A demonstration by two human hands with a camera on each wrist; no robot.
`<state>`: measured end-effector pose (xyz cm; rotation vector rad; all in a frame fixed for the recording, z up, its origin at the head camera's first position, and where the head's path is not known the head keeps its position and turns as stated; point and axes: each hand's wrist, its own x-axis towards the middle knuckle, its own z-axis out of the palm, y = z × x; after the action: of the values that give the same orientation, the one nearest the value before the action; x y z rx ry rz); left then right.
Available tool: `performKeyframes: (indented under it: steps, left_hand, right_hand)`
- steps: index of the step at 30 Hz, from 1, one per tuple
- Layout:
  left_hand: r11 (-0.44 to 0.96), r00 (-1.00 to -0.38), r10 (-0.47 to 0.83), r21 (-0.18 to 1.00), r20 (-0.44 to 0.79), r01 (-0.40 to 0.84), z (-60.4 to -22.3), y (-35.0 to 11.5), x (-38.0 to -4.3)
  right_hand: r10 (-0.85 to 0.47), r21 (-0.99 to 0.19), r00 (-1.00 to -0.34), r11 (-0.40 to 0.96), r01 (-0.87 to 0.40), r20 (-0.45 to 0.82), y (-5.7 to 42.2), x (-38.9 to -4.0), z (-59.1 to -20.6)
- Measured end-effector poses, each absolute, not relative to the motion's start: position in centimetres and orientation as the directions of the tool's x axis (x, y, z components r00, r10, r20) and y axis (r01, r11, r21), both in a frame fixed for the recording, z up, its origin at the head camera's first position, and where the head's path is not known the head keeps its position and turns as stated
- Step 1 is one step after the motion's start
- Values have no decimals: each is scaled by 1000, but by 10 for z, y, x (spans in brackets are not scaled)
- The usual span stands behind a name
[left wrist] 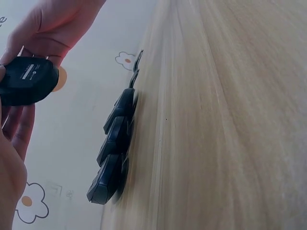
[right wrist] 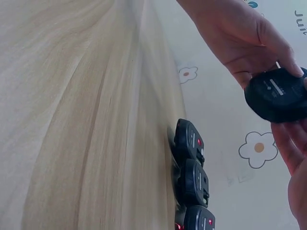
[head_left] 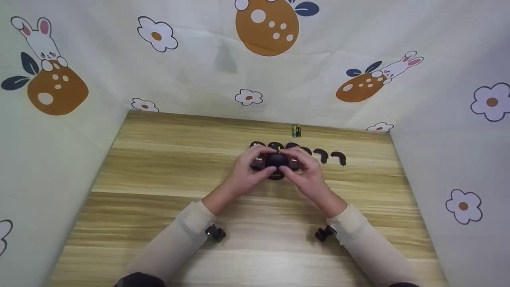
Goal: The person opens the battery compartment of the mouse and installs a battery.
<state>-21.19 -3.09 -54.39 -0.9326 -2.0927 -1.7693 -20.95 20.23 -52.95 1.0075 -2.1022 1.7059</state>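
Observation:
Both hands hold one black rounded mouse (head_left: pixel 277 160) between them, raised off the table. My left hand (head_left: pixel 248 169) grips its left side, with the thumb on the near edge and fingers along the far side. The right hand (head_left: pixel 310 170) grips the other side in the same way. A small yellow-tipped item (head_left: pixel 279 149) shows at the mouse's far edge, too small to identify. In the right wrist view, a printed label shows on the mouse's face. Several similar black mice (right wrist: pixel 194 183) lie below and beyond the hands, partly hidden by them; some show red lights.
Black L-shaped pieces (head_left: pixel 339 157) lie to the right of the mice on the wooden table (head_left: pixel 159 171). Green-and-black batteries (head_left: pixel 296 131) lie near the back edge. A patterned cloth wall (head_left: pixel 191 79) rises behind the table and along both sides.

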Motion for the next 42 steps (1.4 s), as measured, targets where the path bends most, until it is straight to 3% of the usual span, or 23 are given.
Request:
performKeyframes:
  steps: [12, 22, 42]
  left_hand:
    - [12, -802, 285, 835, 525, 550, -542, -28, -209]
    - [8, -843, 304, 883, 445, 469, -540, -31, -208]
    - [45, -852, 358, 904, 383, 425, -539, -32, -210]
  right_hand:
    - [-331, -811, -796, 128, -570, 507, 200, -205, -528]
    - [-346, -827, -797, 93, -555, 496, 200, -205, -525]
    - [-540, -900, -792, 135, -415, 284, 209, -208, -511]
